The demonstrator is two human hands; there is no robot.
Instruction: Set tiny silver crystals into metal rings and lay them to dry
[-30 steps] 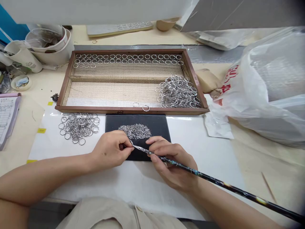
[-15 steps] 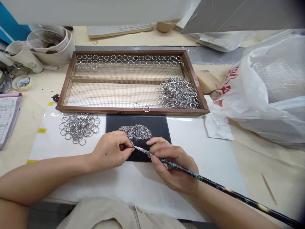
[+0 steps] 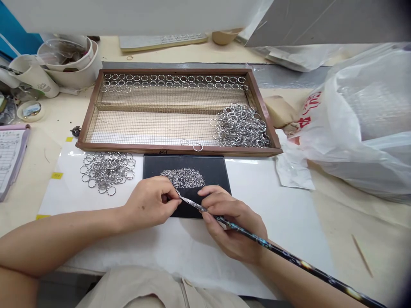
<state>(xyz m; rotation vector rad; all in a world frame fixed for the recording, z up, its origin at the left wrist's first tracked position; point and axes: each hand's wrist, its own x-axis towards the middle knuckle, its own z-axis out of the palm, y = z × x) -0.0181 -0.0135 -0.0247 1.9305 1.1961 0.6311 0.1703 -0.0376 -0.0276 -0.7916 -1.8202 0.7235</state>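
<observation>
My left hand (image 3: 154, 200) pinches a small silver ring (image 3: 178, 193) over the black pad (image 3: 215, 167). A long dark patterned pen-like tool (image 3: 272, 246) lies in my right hand (image 3: 236, 220), its pale tip touching or very near the ring. Behind my fingertips, small silver beads (image 3: 184, 177) are heaped on the pad. Left of the pad a pile of silver rings (image 3: 107, 171) rests on white paper (image 3: 282, 222). Rows of rings (image 3: 173, 81) and a larger ring heap (image 3: 240, 126) sit in the mesh-bottomed wooden tray (image 3: 180, 150).
White plastic bag (image 3: 362, 128) fills the right side. Cups and tubs (image 3: 75, 72) stand at the back left, above a clipboard (image 3: 13, 158). A thin wooden stick (image 3: 362, 255) lies at the right. A pale keyboard (image 3: 163, 40) is at the back.
The rear end of the tool has swung slightly downward and to the left. Both hands stay almost in place, with the left still pinching the ring.
</observation>
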